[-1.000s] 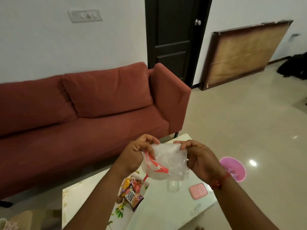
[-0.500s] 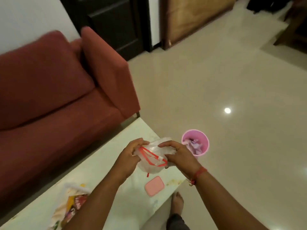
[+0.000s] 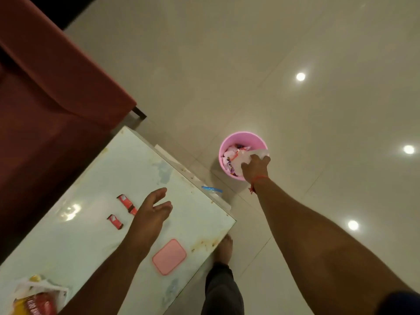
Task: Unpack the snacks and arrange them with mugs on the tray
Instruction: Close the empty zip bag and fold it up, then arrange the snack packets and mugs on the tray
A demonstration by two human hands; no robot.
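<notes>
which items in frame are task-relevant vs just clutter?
Task-relevant:
- red snack bars on the table
- snack packets at the table's near corner
- clear bag, right hand putting it in the pink bin
- left hand, open above the table

Lying about:
- pink lid
- blue-edged plastic bag
- red sofa

Snack packets [image 3: 34,298] cut off at bottom-left edge, print blurred.

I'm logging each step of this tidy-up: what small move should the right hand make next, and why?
Probably let go. The right hand grips the crumpled clear plastic bag right over the round pink plastic bin, already holding wrappers, so opening the fingers drops it in. The left hand hovers open above the table.
</notes>
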